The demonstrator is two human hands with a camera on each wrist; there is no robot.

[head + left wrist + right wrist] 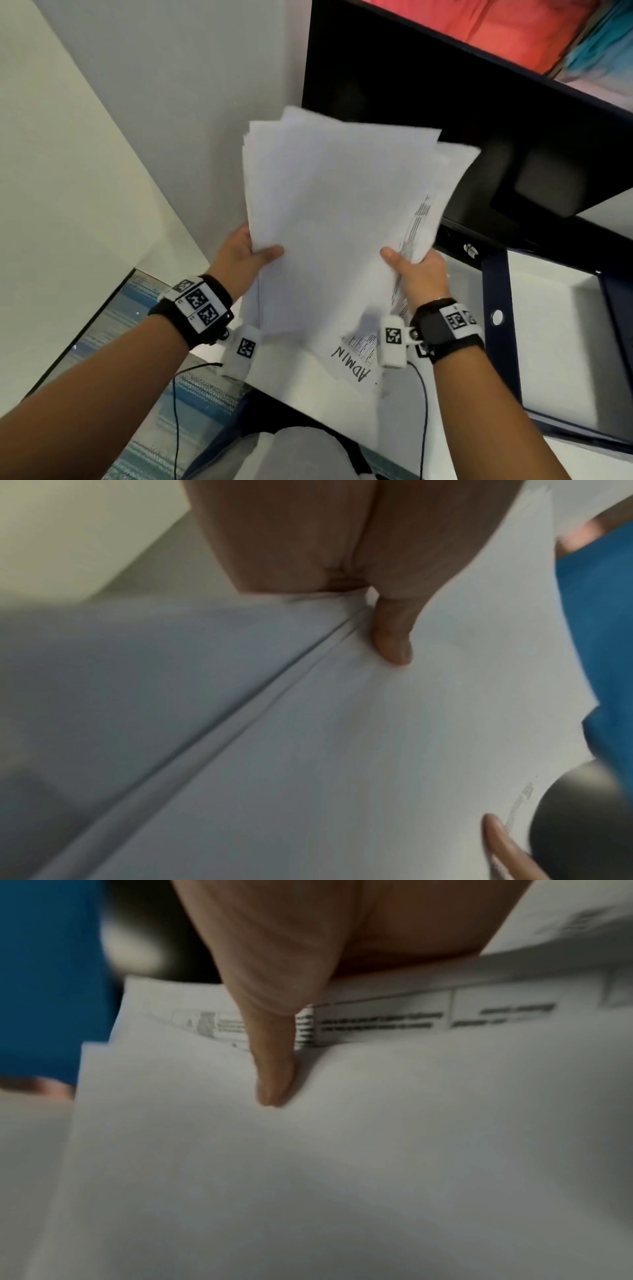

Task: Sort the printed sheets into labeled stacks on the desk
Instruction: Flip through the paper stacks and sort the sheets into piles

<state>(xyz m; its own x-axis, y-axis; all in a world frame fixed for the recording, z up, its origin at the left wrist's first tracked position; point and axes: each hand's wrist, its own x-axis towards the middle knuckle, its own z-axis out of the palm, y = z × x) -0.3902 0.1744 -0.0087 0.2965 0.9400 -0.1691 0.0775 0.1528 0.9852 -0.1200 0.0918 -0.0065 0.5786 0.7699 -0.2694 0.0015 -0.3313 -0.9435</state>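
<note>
A loose stack of white printed sheets is held up in the air above the desk, blank backs toward me. My left hand grips its lower left edge, thumb on top. My right hand pinches the lower right edge, where printed text shows. In the left wrist view my thumb presses on the sheets. In the right wrist view my thumb lies across the sheets beside a printed table. Below the stack, a sheet marked "ADMIN" lies on the desk.
A black monitor stands behind the stack, its stand base on the white desk. A dark blue frame crosses the desk at the right. A white wall is at the left, a striped rug on the floor.
</note>
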